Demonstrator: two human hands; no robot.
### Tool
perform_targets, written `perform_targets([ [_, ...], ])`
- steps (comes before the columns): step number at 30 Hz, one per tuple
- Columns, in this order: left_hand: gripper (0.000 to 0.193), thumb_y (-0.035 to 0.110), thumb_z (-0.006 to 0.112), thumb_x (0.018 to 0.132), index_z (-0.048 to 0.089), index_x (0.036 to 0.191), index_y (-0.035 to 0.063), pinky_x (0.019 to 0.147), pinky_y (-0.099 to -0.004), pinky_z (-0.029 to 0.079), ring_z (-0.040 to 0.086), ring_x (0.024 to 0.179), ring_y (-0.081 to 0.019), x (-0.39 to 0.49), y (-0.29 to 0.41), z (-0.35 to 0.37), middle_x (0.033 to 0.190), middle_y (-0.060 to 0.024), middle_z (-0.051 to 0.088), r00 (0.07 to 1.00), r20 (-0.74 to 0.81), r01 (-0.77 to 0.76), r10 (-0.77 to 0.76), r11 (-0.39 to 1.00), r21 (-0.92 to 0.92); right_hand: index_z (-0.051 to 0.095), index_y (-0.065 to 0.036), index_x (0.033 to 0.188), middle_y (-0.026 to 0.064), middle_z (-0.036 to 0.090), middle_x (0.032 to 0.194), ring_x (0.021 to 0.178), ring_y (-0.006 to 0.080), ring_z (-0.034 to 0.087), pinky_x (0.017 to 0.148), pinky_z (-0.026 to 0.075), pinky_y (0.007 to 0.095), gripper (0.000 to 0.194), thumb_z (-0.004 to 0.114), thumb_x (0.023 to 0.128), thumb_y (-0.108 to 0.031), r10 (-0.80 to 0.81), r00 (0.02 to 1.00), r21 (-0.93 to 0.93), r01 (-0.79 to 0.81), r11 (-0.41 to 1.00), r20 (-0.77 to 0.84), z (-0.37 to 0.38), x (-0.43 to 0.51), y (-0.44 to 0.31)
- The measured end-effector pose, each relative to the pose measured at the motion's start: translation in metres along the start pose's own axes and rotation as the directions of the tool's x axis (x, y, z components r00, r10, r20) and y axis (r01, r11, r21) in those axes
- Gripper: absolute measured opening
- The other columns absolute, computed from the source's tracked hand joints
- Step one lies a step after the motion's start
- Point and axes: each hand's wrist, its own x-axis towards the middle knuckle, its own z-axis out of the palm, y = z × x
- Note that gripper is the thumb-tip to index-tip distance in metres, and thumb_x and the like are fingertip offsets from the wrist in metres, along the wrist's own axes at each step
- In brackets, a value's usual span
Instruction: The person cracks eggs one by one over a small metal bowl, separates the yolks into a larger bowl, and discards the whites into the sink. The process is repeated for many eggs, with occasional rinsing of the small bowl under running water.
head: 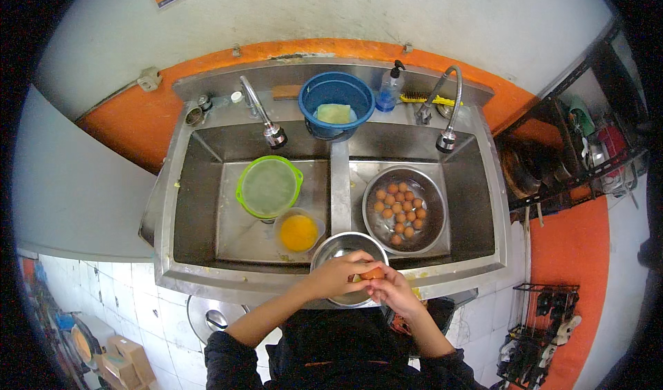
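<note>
Both hands meet over a steel bowl (339, 246) at the sink's front edge. My left hand (339, 275) and my right hand (394, 290) hold a brown egg (372, 274) between their fingertips; whether its shell is cracked, I cannot tell. In the right basin, a larger steel bowl (437, 227) holds several brown eggs (400, 208). A clear container of orange-yellow liquid (299, 233) stands in the left basin, beside a round green-rimmed strainer or lidded container (269, 187).
Two flexible faucets (264, 113) (456, 100) reach over the double steel sink (340, 182). Behind it stand a blue plastic tub (336, 89), a pump bottle (389, 92) and a yellow-handled brush (430, 99). A dark rack (564, 182) with pans is at right.
</note>
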Motion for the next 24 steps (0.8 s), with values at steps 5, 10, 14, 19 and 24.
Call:
perform_targets([
  [5,0.055,0.014,0.067,0.078,0.050,0.130,0.0191,0.079,-0.0332,0.052,0.061,0.094,-0.0260,-0.018,-0.016,-0.003,0.123,-0.0084,0.052,0.997,-0.041,-0.063,0.067,0.995,0.081,0.047,-0.001,0.121,0.0106,0.061,0.082,0.070,0.0167,0.060,0.061,0.050,0.0308,0.041,0.060,0.084,-0.012,0.014,0.999,-0.604,-0.042,0.796,-0.051,0.007,0.022,0.004],
  [10,0.053,0.007,0.064,0.077,0.050,0.127,0.0163,0.077,-0.0339,0.053,0.061,0.095,-0.0253,-0.028,-0.016,-0.014,0.120,-0.0048,0.054,0.990,-0.140,0.036,0.011,0.945,0.326,0.044,-0.001,0.128,0.0195,0.057,0.111,0.100,0.0288,0.058,0.086,0.046,0.0352,0.051,0.058,0.079,-0.009,-0.185,0.978,-0.925,0.155,0.347,0.094,0.011,0.027,-0.027],
  [14,0.052,0.008,0.064,0.079,0.049,0.128,0.0133,0.085,-0.0337,0.051,0.057,0.105,-0.0272,-0.026,-0.014,-0.009,0.126,-0.0086,0.052,0.971,-0.220,-0.049,0.097,0.975,0.215,0.047,-0.004,0.125,0.0098,0.058,0.110,0.087,0.0191,0.057,0.075,0.048,0.0312,0.048,0.053,0.077,-0.004,-0.166,0.982,-0.406,0.187,0.894,0.086,0.019,0.039,-0.023],
  [19,0.054,0.013,0.065,0.081,0.047,0.131,0.0112,0.089,-0.0348,0.048,0.053,0.112,-0.0296,-0.041,-0.044,0.001,0.129,-0.0100,0.050,0.849,-0.525,0.100,-0.052,0.993,0.064,0.050,-0.007,0.117,0.0086,0.060,0.104,0.074,0.0114,0.054,0.058,0.041,0.0202,0.047,0.050,0.071,-0.004,-0.188,0.982,-0.071,0.186,0.980,-0.024,-0.018,0.012,-0.014],
  [24,0.049,0.029,0.054,0.088,0.047,0.127,-0.0015,0.086,-0.0369,0.048,0.056,0.109,-0.0294,-0.060,-0.073,0.029,0.121,-0.0239,0.052,0.664,-0.263,0.616,-0.700,0.711,-0.338,0.052,-0.004,0.115,0.0106,0.060,0.105,0.092,0.0210,0.058,0.075,0.048,0.0304,0.040,0.055,0.075,-0.008,-0.342,0.888,-0.689,0.040,0.724,-0.308,-0.082,-0.088,0.012],
])
